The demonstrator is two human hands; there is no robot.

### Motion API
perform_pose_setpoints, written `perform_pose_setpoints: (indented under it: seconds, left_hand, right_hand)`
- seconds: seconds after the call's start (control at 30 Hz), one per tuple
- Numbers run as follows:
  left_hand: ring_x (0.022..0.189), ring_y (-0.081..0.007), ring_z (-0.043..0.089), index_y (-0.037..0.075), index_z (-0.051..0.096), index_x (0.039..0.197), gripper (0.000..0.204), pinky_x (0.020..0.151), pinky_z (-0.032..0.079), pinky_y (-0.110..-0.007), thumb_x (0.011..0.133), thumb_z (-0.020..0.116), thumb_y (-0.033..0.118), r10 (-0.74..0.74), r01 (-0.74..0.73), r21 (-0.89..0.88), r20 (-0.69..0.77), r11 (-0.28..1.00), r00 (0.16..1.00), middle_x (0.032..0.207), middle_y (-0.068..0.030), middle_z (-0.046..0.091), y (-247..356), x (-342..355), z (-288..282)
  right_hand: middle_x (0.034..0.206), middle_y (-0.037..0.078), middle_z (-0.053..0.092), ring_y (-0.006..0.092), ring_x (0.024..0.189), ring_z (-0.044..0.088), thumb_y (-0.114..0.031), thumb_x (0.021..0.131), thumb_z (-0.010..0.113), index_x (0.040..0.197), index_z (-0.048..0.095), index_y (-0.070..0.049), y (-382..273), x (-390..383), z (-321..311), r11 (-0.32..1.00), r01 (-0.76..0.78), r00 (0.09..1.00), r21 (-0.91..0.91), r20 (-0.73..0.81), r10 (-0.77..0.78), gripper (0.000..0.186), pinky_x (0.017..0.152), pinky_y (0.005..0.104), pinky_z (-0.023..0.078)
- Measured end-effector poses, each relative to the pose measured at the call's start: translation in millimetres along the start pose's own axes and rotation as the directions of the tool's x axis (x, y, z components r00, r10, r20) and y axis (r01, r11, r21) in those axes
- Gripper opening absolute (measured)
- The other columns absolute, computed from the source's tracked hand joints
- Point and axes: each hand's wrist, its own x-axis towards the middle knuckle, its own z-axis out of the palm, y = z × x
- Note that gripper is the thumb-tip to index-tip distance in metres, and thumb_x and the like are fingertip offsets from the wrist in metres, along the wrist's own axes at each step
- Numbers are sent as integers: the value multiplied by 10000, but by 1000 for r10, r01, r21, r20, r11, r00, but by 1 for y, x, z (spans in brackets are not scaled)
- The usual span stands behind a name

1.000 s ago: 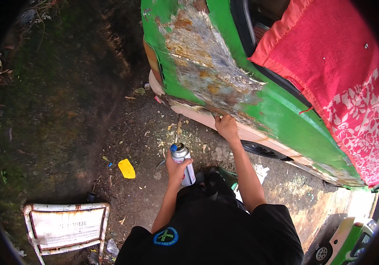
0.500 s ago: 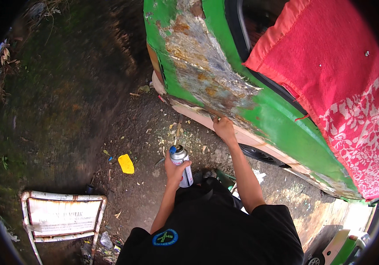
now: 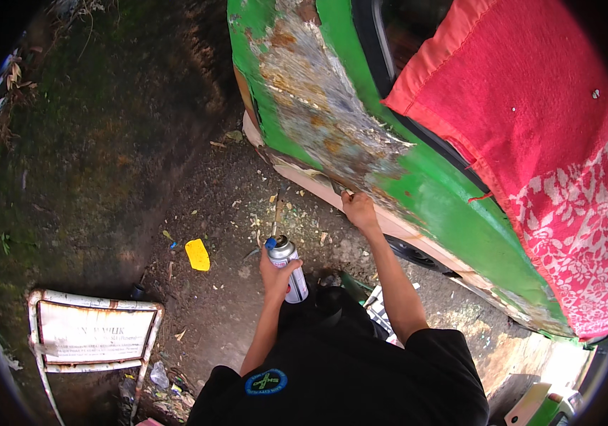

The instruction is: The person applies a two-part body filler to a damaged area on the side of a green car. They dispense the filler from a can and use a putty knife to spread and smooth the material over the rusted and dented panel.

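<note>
My left hand grips a silver-and-white gas canister with a blue fitting and a long metal torch nozzle pointing upward, below the vehicle's edge. My right hand is closed on a thin scraper-like tool, partly hidden by my fingers, at the lower edge of a green vehicle panel. Above that hand the paint gives way to a large rusty, flaking patch. A pale pink strip runs along the bottom of the body, over a dark wheel.
A red floral blanket drapes over the vehicle's window. At lower left stands a rusty white metal sign frame. A yellow scrap and litter lie on the dirt ground, beside a mossy slope. Another green vehicle is at lower right.
Both hands and the canister have shifted slightly down in the picture, the canister also a little left. The surroundings have shifted slightly as my head moved. Both grips look the same.
</note>
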Motion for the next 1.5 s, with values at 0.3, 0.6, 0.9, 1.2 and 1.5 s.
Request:
perform_pose_setpoints:
  seconds: [0.3,0.6,0.9,1.2,1.5]
  left_hand:
    - [841,-174,643,47,535,1160,565,754,519,-320,653,774,-25,14,-15,-35,-34,999,999,954,-57,642,1,12,5]
    - [827,-173,638,54,546,1136,545,745,510,-318,650,784,-8,-4,2,-34,-44,999,999,935,-50,643,0,16,11]
    - [848,-175,638,61,550,1143,541,761,507,-325,657,780,-3,-15,13,-44,-33,999,999,955,-50,648,-3,10,11]
    - [851,-176,643,58,542,1156,562,774,513,-330,653,789,14,-19,20,16,-45,1000,999,959,-55,652,0,9,12]
    - [874,-178,644,56,544,1165,572,784,514,-331,651,788,-1,-7,8,9,-27,1000,1000,974,-53,651,-9,4,8]
  right_hand:
    - [1165,344,610,496,1098,590,-439,970,487,1067,623,132,5,19,5,998,-9,999,-56,49,12,594,990,505,463]
    - [682,268,653,380,575,663,-400,967,557,839,648,92,4,10,0,869,-349,934,350,201,294,516,558,444,545]
    - [933,323,676,479,920,656,-431,987,471,991,651,115,-1,17,-1,990,-134,978,31,164,127,575,864,501,533]
    - [744,281,661,385,694,689,-380,957,583,813,660,110,10,8,20,967,170,964,-191,-172,-203,517,620,464,565]
    - [621,223,580,287,581,576,-368,972,584,742,608,73,35,4,26,929,-69,998,364,21,66,498,603,431,456]
